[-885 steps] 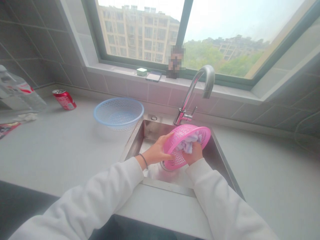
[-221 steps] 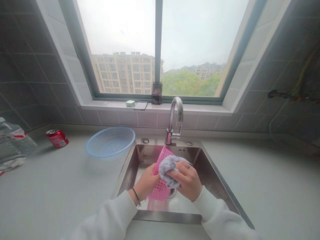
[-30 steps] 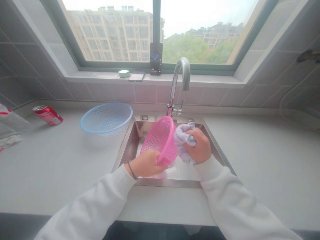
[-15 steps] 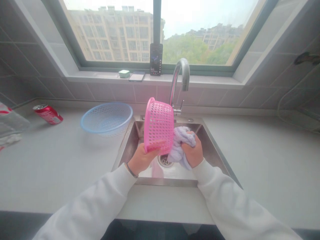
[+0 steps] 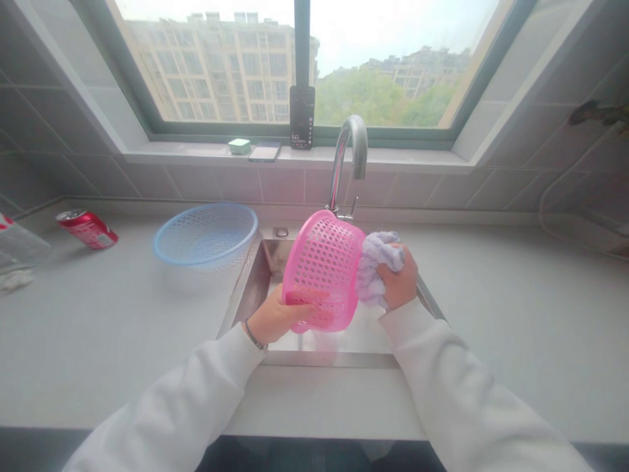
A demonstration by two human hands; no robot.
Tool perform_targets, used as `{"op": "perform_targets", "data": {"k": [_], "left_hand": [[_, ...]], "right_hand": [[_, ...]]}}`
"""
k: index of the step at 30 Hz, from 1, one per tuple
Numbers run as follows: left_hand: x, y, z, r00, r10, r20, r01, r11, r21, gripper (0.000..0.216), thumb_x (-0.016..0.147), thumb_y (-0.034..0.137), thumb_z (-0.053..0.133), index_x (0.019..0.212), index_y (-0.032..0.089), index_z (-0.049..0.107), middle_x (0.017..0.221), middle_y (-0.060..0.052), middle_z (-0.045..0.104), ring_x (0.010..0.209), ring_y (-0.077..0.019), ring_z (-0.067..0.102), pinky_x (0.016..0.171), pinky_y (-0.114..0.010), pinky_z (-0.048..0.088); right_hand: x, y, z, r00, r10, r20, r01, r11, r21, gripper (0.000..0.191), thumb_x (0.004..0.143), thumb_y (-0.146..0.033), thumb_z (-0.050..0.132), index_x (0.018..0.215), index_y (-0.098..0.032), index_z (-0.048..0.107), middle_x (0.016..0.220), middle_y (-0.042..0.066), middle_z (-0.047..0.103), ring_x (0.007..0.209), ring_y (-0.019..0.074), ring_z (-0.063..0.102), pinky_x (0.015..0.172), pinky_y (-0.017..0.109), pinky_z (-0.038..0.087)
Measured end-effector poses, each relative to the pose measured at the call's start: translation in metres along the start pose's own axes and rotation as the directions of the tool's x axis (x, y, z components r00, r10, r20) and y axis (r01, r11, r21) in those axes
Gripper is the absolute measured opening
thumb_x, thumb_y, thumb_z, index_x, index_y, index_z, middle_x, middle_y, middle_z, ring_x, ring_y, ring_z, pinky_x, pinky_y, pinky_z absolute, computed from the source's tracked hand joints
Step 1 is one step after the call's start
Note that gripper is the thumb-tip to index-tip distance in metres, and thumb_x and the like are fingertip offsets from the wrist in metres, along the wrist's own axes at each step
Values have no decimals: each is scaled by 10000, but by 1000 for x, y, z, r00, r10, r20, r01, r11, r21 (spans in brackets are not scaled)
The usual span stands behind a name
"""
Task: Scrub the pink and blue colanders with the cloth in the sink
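Observation:
A pink plastic basket (image 5: 329, 262) with a lattice of holes is tilted on its side above the sink (image 5: 250, 298), its rim facing left. My left hand (image 5: 278, 318) grips its lower rim, thumb outside and fingers showing faintly through the plastic. In my right hand (image 5: 400, 278) is a bunched pale lilac cloth (image 5: 377, 265), pressed against the basket's base on the right. Most of the sink's drain is hidden behind the basket.
Left of the sink a blue colander (image 5: 206, 236) stands on the counter, with a red can (image 5: 88, 229) lying farther left. A faucet (image 5: 361, 147) rises behind the basket. A phone (image 5: 301, 118) leans at the window.
The basket has tipped, and its base has swung to the right and down. My right hand has moved with the cloth to the right and slightly up along the base.

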State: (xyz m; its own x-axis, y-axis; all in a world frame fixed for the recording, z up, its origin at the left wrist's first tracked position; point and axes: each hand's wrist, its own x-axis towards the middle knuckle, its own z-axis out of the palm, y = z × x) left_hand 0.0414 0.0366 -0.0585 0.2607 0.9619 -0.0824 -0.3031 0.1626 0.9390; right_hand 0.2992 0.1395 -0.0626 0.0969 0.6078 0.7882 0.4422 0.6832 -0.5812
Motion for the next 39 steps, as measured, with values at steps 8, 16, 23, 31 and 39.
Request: {"op": "perform_targets", "data": {"k": [8, 16, 23, 31, 39], "left_hand": [[5, 0, 3, 995, 103, -16, -103, 993, -57, 463, 654, 378, 954, 1029, 140, 823, 1118, -160, 804, 1017, -343, 766, 897, -482, 633], [3, 0, -1, 999, 13, 42, -9, 995, -98, 491, 641, 373, 962, 1040, 124, 820, 1031, -167, 816, 897, -305, 783, 853, -450, 636], [1, 3, -7, 996, -49, 78, 56, 994, -93, 509, 584, 371, 982, 1002, 122, 830, 879, -148, 817, 763, -281, 779, 779, -440, 643], [9, -2, -2, 995, 98, 9, -96, 991, -96, 484, 692, 362, 928, 1097, 125, 808, 1128, -180, 800, 1020, -332, 766, 925, -458, 615], [0, 6, -12, 987, -85, 134, 105, 983, -151, 475, 584, 326, 986, 984, 122, 832, 831, -131, 814, 669, -226, 758, 693, -358, 639]], "right_hand": [[-14, -38, 2, 990, -56, 131, 50, 998, 46, 168, 733, -179, 646, 871, -266, 606, 746, -13, 643, 641, 188, 613, 587, 331, 526], [-15, -28, -3, 960, -209, 185, 184, 972, 144, 143, 750, -256, 704, 851, -276, 605, 813, 23, 684, 698, 223, 663, 604, 366, 546], [1, 6, -9, 1000, -24, -6, 23, 993, -115, 163, 712, -211, 640, 861, -274, 623, 722, -29, 633, 620, 186, 600, 559, 308, 497], [-23, -62, 2, 846, -426, 320, 319, 886, 336, 163, 798, -187, 705, 843, -260, 566, 803, 3, 656, 664, 175, 655, 584, 307, 530], [3, 13, -16, 993, -95, 76, 101, 991, -84, 185, 704, -224, 676, 874, -273, 621, 748, -12, 649, 642, 210, 634, 586, 347, 529]]}}
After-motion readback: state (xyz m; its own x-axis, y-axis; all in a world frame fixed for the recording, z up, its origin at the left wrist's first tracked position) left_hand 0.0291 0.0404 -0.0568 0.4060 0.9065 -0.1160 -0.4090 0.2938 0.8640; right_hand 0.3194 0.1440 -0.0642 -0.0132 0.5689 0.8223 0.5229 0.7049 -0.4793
